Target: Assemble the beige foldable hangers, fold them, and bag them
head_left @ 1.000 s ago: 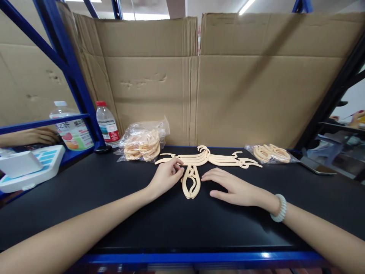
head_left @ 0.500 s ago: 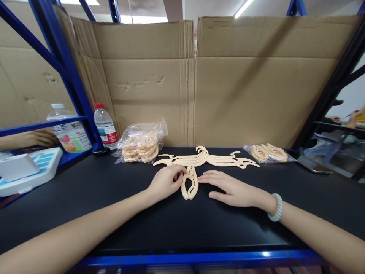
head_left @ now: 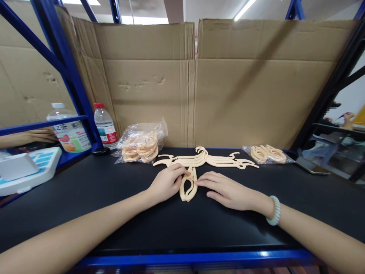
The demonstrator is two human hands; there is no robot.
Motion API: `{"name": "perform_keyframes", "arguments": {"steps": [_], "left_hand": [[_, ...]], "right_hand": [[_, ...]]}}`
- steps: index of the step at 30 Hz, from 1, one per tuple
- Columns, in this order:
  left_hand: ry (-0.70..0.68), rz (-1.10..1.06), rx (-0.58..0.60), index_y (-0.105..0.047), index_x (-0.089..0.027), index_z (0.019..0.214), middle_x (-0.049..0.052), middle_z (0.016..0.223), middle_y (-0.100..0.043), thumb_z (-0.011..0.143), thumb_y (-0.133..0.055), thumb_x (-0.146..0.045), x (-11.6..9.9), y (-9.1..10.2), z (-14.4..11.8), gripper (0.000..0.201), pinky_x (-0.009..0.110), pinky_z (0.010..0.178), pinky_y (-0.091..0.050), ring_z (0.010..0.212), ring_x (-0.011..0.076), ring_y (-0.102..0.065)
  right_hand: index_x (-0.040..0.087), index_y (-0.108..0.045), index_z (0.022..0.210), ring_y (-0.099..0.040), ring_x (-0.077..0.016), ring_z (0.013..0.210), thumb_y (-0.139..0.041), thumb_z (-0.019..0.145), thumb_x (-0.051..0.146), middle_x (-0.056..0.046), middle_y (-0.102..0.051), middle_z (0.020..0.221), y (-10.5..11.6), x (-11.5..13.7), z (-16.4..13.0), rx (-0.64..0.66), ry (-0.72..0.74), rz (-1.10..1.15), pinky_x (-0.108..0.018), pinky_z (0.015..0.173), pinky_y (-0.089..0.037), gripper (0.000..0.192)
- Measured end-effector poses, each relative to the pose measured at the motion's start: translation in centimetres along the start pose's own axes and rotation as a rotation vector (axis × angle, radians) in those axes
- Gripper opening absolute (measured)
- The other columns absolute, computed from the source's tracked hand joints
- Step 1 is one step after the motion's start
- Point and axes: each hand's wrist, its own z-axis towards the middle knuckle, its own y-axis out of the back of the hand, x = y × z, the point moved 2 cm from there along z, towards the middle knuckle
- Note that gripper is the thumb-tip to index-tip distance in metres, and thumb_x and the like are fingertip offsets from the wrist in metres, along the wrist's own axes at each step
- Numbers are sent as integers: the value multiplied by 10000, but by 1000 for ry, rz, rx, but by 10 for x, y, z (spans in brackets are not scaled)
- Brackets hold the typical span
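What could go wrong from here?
1. The folded hanger lies right in front of the spread hangers; a forward push could knock them askew.
2. The left hand has fingers over the hanger's upper part; if its arms swing, they might get pinched.
3. The right hand meets only its edge, so it may slide.

There it is on the white-capped bottle (head_left: 72, 139): bold characters, 之茶 at left, 果之 at right! Across to the red-capped bottle (head_left: 105, 127), whose label (head_left: 108, 134) carries print too small to read.
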Motion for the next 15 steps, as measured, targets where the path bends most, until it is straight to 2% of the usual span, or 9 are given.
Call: {"name": "perform_keyframes", "arguments": {"steps": [4, 8, 11, 15], "left_hand": [[36, 1, 4, -644, -201, 925, 42, 969, -619, 780, -391, -3, -1, 1, 0, 353, 290, 809, -481, 901, 179, -597], [-50, 10, 24, -641, -197, 919, 57, 986, -603, 797, -430, -35, -5, -1, 0, 293, 304, 829, -484, 927, 193, -581], [-126, -18, 46, -634, -188, 938, 67, 1016, -602, 774, -406, 7, -10, -4, 0, 342, 304, 851, -481, 943, 190, -581], [-161, -29, 55, -628, -170, 915, 77, 1008, -611, 780, -391, 19, -15, -5, -2, 332, 290, 848, -485, 942, 185, -596]], "right_hand": [[280, -412, 1392, -453, -210, 1160, -407, 957, 183, -81, -500, 1289, -3, 0, 3, -10, 14, -46, -422, 1017, -385, 446], [250, -480, 1327, -505, -205, 991, -376, 937, 91, -94, -552, 1112, -11, -3, 9, -62, 27, -231, -384, 878, -457, 434], [196, -561, 1200, -512, -201, 873, -379, 949, 104, -81, -574, 965, -13, -4, 13, -66, 52, -414, -358, 801, -462, 323], [163, -601, 1013, -514, -196, 817, -414, 959, 142, -69, -588, 891, -9, -1, 13, -59, 149, -590, -323, 700, -437, 196]]}}
